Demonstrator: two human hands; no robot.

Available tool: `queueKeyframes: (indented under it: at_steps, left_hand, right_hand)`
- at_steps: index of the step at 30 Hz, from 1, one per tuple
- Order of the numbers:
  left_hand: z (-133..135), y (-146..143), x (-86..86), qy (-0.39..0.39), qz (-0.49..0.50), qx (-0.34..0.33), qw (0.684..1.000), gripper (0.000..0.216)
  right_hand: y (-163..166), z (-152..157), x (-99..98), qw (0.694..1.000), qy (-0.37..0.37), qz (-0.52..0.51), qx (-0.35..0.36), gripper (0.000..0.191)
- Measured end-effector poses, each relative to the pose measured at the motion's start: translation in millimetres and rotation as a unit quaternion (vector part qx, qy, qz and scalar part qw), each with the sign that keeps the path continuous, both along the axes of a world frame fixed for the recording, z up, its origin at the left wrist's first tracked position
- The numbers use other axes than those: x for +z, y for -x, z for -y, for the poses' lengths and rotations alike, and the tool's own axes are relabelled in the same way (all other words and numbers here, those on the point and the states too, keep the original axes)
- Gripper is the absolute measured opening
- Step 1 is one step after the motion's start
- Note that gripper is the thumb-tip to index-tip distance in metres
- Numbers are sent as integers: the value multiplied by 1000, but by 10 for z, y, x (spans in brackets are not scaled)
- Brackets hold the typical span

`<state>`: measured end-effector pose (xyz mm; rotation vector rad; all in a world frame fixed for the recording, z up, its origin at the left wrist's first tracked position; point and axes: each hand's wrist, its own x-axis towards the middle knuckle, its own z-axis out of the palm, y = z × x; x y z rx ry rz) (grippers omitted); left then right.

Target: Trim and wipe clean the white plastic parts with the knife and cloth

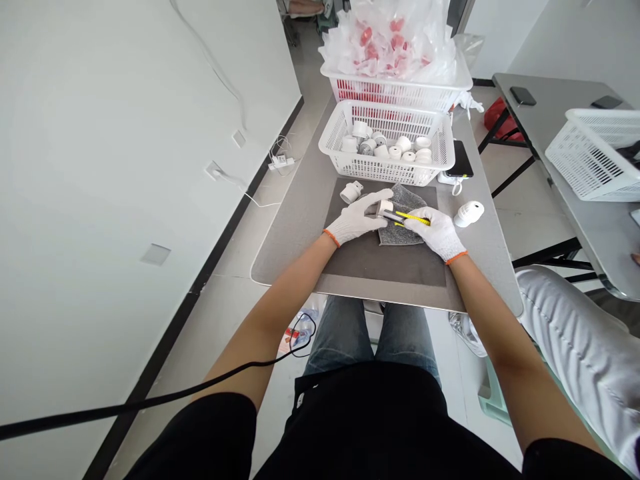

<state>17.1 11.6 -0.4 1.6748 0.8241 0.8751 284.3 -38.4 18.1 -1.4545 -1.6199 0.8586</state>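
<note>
My left hand [359, 219], in a white knit glove with an orange cuff, has thumb and fingers round a short white plastic fitting [385, 207]. In my gloved right hand [436, 233] is a slim yellow-and-black utility knife [414, 218], its dark front end pointing left against the fitting. A grey cloth [407, 197] lies beneath both hands on a dark mat [380, 265]. Just beyond my left hand rests another white plastic fitting [351, 192] with a small lug. A rounded white fitting [469, 213] lies to the right of my right hand.
A white basket [385, 165] of several white fittings stands behind the mat. Behind it, another basket [400, 90] holds clear bags with red pieces. A phone [459, 160] lies at right. A second table [570, 100] and a person's light-clothed leg [575, 340] are further right.
</note>
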Motion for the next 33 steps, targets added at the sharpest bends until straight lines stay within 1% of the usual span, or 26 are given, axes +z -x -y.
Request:
queueKeyframes:
  at_steps: [3, 6, 8, 10, 12, 13, 15, 17, 18, 20, 22, 23, 24, 26, 27, 28, 29, 30, 32, 33]
  left_hand:
    - [15, -9, 19, 2, -2, 10, 1000, 80]
    - [75, -13, 87, -12, -40, 54, 998, 70]
    - [144, -26, 168, -53, -95, 72, 991, 67]
    - [221, -62, 259, -122, -173, 68, 975, 67]
    - [282, -127, 333, -172, -266, 48, 947, 62]
    - [304, -166, 358, -186, -313, 41, 930, 59]
    - [329, -242, 383, -204, -391, 43, 897, 53]
    - [339, -294, 387, -215, -438, 63, 870, 48]
    - [342, -307, 388, -217, -452, 72, 862, 46]
    - [353, -312, 398, -209, -465, 84, 856, 44]
    - [372, -301, 428, -190, -465, 93, 860, 45]
    - [383, -295, 449, -174, -461, 102, 864, 46]
    - [393, -287, 471, -156, -455, 118, 869, 47]
    - [401, -268, 507, -114, -435, 158, 879, 51]
    - [397, -254, 515, -92, -422, 178, 884, 53]
    - [387, -234, 513, -73, -406, 199, 889, 53]
    - [372, -211, 502, -56, -386, 218, 894, 53]
    - [354, -183, 482, -45, -361, 237, 901, 51]
    - [315, -124, 418, -41, -291, 277, 915, 44]
    - [298, -96, 380, -48, -247, 295, 922, 41]
  right_hand:
    - [7, -13, -37, 999, -31, -2, -34, 40]
    - [18, -18, -72, 990, -96, 42, -97, 35]
    - [33, -7, -66, 968, -157, 98, -168, 32]
    - [58, 16, -30, 937, -193, 167, -237, 35]
    - [93, 45, 19, 913, -177, 241, -278, 43]
    - [111, 58, 42, 905, -156, 277, -283, 45]
    - [140, 74, 68, 893, -118, 346, -261, 40]
    - [149, 78, 64, 882, -97, 404, -221, 33]
    - [144, 77, 56, 877, -95, 425, -203, 33]
    - [120, 80, 44, 869, -108, 450, -174, 35]
    - [88, 94, 59, 867, -139, 453, -151, 35]
    - [76, 106, 80, 871, -161, 448, -123, 35]
    - [69, 121, 110, 876, -181, 440, -77, 35]
    - [81, 149, 182, 878, -197, 432, 57, 40]
    - [104, 161, 218, 872, -190, 434, 123, 44]
    - [137, 169, 249, 864, -171, 443, 170, 47]
    - [179, 173, 274, 856, -146, 458, 190, 46]
    - [227, 173, 292, 850, -122, 475, 190, 43]
    - [324, 157, 309, 849, -84, 497, 159, 35]
    - [363, 137, 315, 856, -69, 494, 136, 33]
